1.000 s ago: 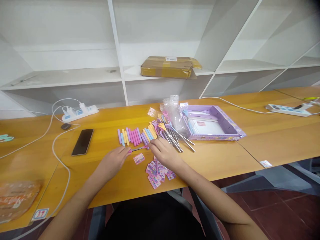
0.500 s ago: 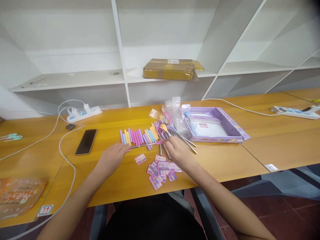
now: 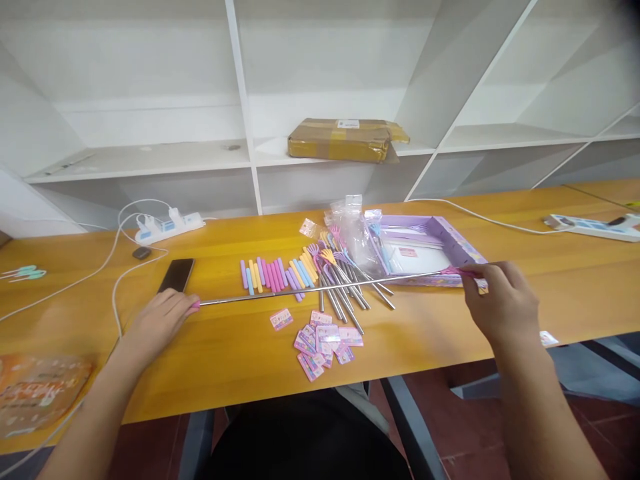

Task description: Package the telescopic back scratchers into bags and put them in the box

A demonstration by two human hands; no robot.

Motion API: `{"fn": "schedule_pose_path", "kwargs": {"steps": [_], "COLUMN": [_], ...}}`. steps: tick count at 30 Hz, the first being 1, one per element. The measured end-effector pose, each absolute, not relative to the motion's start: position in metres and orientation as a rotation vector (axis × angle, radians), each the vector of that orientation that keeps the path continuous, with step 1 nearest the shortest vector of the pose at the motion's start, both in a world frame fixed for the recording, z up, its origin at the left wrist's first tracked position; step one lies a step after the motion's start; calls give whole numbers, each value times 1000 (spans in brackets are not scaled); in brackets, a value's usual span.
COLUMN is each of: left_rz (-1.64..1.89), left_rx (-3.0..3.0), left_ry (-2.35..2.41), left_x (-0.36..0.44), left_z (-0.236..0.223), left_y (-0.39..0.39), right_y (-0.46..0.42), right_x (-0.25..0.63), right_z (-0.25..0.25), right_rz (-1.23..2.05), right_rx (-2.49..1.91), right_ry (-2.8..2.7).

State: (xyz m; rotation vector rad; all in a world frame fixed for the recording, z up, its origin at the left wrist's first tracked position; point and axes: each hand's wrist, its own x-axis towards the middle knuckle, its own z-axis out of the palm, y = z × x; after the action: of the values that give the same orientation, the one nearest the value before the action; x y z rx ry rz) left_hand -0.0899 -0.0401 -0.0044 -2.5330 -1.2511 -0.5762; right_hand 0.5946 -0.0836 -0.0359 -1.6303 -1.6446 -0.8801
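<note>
Left of frame: left hand [image 3: 163,319] pinches rod [image 3: 275,294] at its pink end, near phone [image 3: 178,274]; a slip could knock the phone. Centre: rod crosses grips [image 3: 273,275] and scratchers [image 3: 336,267], clearance hard to judge; sagging may drag them about. Right: right hand [image 3: 501,300] pinches rod's other end by tray [image 3: 455,241]; overpulling might separate sections.

White shelves [image 3: 140,163], split by upright panels [image 3: 239,80] into wide bays [image 3: 325,53] that dimmed to grey lower down, rose behind a long yellow-brown table [image 3: 235,360], and dark red floor [image 3: 460,430] showed below its near edge.
</note>
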Motion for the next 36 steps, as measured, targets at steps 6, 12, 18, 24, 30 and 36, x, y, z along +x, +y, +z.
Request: {"fn": "schedule_pose_path", "kwargs": {"steps": [6,12,18,24,30,36], "left_rz": [-448,-391,-429,-416,-428,-316], "left_rx": [-2468,-2616,-2745,-2723,-2667,-2757], "left_ry": [-1257,-1319,-1341,-1285,-1208,-1212], "left_x": [-88,-90,-94,-89,1,58], "left_z": [-10,-19,-31,-21,-32,-43], "left_y": [-39,-38,-32,-27,-33,-38], "right_y": [-90,-86,-76,-59,-58,-75], "right_x": [606,621,619,609,458,348], "right_z": [-52,-68,-77,-70,-59,-40], "right_rz": [-866,-794,-681,-705,-671,-243], "right_rx": [-1660,-1802,-1896,-1884,-1474,-1352], "right_ry": [-1603,-1609,-1543,-1481,-1849,-2088]}}
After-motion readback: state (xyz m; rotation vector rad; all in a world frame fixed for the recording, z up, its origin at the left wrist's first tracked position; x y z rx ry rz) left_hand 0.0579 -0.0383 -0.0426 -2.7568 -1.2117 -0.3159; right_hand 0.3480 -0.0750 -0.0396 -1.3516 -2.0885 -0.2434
